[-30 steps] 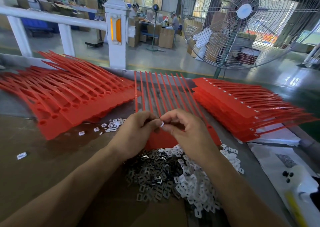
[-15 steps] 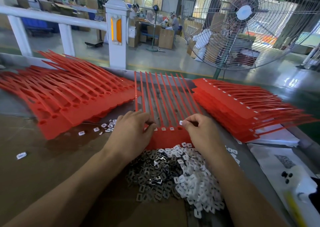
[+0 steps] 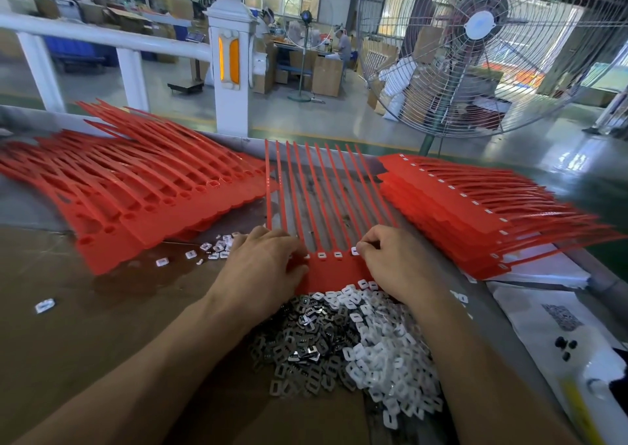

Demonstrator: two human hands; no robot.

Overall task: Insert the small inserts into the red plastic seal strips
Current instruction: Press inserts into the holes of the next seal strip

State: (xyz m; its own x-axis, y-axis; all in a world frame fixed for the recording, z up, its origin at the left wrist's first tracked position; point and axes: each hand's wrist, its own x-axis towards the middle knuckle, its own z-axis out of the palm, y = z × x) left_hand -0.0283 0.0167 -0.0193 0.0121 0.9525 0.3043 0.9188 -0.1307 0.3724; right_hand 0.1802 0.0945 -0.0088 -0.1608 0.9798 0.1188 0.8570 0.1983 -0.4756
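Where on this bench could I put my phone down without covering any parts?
The brown surface near-left, between the left red stack and the left arm, is mostly bare; one stray insert lies there. The centre is crowded: the insert pile, both hands, the strip sheet. Papers cover the right.

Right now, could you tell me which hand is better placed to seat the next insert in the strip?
Right hand: its fingertips pinch an insert at the strip, while the left hand presses the strip flat.

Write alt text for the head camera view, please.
The right hand presses a white insert into the red seal strip sheet while the left hand holds the sheet down; loose inserts lie piled nearer.
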